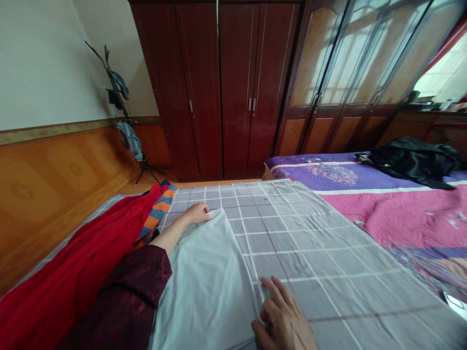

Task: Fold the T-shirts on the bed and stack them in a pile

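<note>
A pale blue-green cloth [211, 277] lies on the grey checked bed sheet [302, 243], narrowing to a corner at its far end. My left hand [197, 214] is at that far corner, its thumb and fingers pinched on the cloth. Near the bottom of the view, my right hand [282, 318] is beside the cloth's right edge, partly over the sheet, with its fingers bent and apart and nothing visible in them.
A red cloth [98, 243] and an orange-and-grey striped cloth [155, 214] lie on the left. To the right is another bed with a purple and pink cover [397, 209] and a black garment [412, 158]. Behind stand dark red wardrobes [237, 87] and a coat stand [116, 92].
</note>
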`<state>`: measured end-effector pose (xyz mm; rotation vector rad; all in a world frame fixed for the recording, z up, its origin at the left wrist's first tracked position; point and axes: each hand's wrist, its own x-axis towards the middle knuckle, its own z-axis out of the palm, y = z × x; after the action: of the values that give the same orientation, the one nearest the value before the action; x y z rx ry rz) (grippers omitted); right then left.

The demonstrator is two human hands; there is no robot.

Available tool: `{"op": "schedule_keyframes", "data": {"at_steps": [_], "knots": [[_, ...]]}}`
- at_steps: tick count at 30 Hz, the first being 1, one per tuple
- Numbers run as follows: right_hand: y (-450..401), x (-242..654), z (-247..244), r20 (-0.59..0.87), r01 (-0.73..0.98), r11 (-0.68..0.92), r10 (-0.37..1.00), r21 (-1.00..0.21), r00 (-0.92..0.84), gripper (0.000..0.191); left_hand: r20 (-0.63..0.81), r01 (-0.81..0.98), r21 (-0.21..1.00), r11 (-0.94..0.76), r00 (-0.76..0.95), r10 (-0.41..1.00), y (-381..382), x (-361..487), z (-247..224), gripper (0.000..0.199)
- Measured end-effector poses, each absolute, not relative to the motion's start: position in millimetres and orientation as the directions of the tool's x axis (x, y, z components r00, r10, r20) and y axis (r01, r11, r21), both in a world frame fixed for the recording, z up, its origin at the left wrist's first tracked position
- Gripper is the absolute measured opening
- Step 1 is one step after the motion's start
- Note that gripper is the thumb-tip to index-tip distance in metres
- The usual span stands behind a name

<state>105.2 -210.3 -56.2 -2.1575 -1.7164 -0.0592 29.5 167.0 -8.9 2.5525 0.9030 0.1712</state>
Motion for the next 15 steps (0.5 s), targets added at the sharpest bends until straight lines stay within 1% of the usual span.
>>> {"op": "schedule_keyframes", "data": {"at_steps": [3, 5, 7, 10, 12, 15], "knots": [[-207, 102, -56, 0.306, 0.905, -0.150, 0.908, -0.399, 0.285, 0.009, -0.022, 0.539, 0.482, -0.690, 0.795, 0.606, 166, 29, -7, 0.013], [-205, 97, -55, 0.305, 0.846, -0.152, 0.888, -0.511, 0.344, 0.011, 0.003, 0.527, 0.509, -0.680, 0.789, 0.614, 164, 27, -6, 0.014], [-202, 92, -52, 0.199, 0.740, -0.218, 0.880, -0.636, 0.431, 0.008, 0.016, 0.519, 0.536, -0.666, 0.782, 0.623, 161, 25, -5, 0.018], [-196, 86, -43, -0.032, 0.483, -0.317, 0.859, -0.816, 0.510, 0.006, -0.020, 0.511, 0.571, -0.642, 0.791, 0.612, 156, 20, -2, 0.026], [-192, 85, -37, -0.106, 0.308, -0.298, 0.851, -0.904, 0.514, 0.006, -0.068, 0.501, 0.592, -0.632, 0.812, 0.580, 153, 17, 1, 0.031], [-190, 87, -28, -0.172, 0.088, -0.253, 0.837, -0.964, 0.520, 0.010, -0.110, 0.466, 0.673, -0.574, 0.831, 0.545, 149, 18, 8, 0.034]]}}
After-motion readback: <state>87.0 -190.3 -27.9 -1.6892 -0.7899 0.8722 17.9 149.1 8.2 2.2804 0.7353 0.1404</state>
